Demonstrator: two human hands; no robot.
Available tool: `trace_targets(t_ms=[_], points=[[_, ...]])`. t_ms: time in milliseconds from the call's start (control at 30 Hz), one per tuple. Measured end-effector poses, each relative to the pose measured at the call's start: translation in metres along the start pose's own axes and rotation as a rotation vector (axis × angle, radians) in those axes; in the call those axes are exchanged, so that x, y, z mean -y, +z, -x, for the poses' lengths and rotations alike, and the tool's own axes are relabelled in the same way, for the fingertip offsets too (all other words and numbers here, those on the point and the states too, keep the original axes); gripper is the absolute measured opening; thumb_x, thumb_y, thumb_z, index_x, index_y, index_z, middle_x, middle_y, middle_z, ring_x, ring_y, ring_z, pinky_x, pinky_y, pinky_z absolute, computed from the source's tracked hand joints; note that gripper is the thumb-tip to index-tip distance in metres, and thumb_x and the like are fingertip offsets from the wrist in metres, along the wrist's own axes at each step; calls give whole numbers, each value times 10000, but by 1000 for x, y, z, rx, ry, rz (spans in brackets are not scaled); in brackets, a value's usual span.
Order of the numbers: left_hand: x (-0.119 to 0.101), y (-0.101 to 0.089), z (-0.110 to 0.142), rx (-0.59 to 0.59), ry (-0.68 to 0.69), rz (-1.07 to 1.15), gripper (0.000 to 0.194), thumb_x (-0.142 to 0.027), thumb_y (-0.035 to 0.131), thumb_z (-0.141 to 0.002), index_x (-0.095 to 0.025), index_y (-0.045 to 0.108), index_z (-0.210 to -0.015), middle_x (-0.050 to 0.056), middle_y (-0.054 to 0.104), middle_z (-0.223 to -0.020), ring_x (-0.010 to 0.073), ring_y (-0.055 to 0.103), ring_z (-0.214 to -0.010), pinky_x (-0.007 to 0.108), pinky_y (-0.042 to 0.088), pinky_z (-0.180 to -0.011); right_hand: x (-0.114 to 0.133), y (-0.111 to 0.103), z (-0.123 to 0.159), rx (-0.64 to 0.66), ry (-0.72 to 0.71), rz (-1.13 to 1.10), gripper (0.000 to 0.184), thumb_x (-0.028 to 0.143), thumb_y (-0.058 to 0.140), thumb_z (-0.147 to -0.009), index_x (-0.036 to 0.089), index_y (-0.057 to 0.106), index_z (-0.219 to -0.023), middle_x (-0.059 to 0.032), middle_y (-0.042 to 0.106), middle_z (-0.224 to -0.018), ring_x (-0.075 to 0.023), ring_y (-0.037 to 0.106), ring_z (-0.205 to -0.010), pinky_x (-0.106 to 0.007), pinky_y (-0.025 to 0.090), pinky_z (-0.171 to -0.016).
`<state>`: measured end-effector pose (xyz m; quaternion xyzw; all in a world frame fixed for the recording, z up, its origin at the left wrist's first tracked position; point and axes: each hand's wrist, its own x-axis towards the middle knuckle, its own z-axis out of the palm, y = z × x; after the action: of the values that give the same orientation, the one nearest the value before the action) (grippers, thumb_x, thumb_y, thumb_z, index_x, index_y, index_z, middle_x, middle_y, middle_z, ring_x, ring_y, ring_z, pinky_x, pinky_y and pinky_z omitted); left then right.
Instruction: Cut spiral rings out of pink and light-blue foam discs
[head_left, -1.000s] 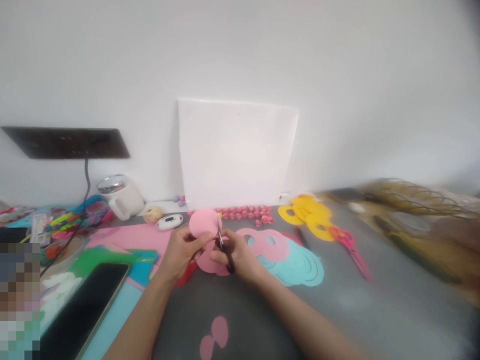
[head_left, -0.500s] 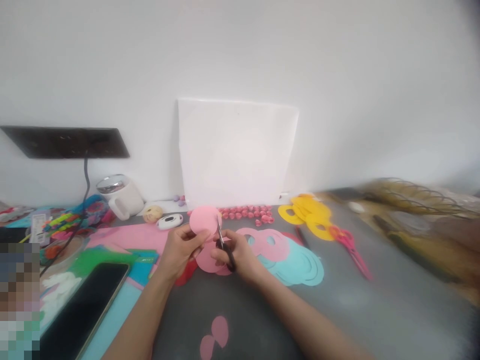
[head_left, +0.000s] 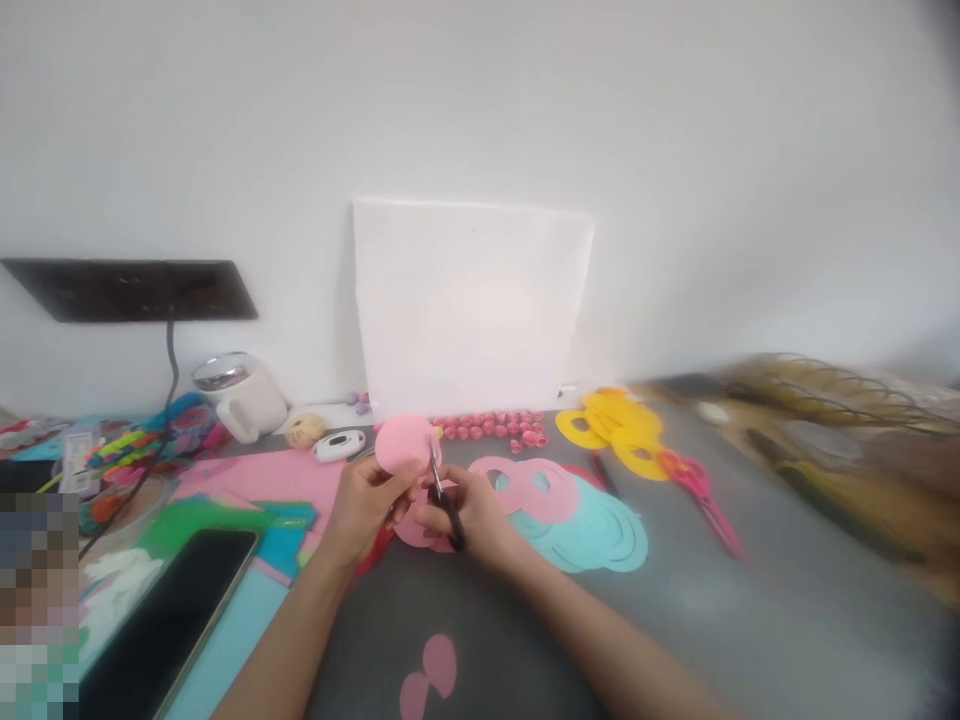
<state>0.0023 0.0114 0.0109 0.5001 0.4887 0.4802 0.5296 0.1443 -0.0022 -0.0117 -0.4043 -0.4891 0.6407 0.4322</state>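
My left hand (head_left: 373,500) pinches a round piece of pink paper (head_left: 400,442) by its lower edge and holds it up above the table. In my right hand (head_left: 474,510) is a pair of black-handled scissors (head_left: 452,520), fingers closed round the handles. The blades point up and lie against the right edge of the pink round. Beneath the hands lie more pink paper rounds (head_left: 416,530), partly hidden. Two small pink paper petals (head_left: 440,664) lie on the dark table nearer to me.
Right of my hands are overlapping turquoise paper rings (head_left: 600,535), pink rings (head_left: 551,490), yellow rings (head_left: 613,420) and pink scissors (head_left: 705,505). Small red rolled pieces (head_left: 487,428) line the back. At left lie a phone (head_left: 169,620) and a white mug (head_left: 251,405). A white board (head_left: 472,310) leans on the wall.
The pink round and the scissors have shifted slightly left, and the scissor handles sit a little lower. Both hands keep their hold. The things on the table stay where they were.
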Motion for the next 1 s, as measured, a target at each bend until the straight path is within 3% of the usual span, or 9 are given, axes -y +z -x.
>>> trace_targets(t_ms=[233,533,1000], points=[[-2,-1,1,36,11,-29,333,-328,733,-658,-131,537,-474,-33,488,-407,35,356,-322,166,228,-322,4,-3,0,52,-79,-49,522,369,846,-516,192,501,-866,51,522,-627,-113,490,-591,-206,372,-496],[-1,-4,-1,37,32,-32,296,-334,733,-664,-133,557,-536,-50,476,-415,32,345,-329,161,233,-323,6,-2,1,26,-56,-3,451,365,816,-573,175,521,-858,69,496,-578,-67,382,-494,-194,301,-460],[1,-8,-3,56,66,-41,257,-322,706,-704,-132,580,-584,-45,490,-442,38,372,-343,169,239,-336,8,0,2,-28,-16,-1,452,348,827,-540,168,544,-845,59,547,-544,-84,467,-502,-210,377,-495]])
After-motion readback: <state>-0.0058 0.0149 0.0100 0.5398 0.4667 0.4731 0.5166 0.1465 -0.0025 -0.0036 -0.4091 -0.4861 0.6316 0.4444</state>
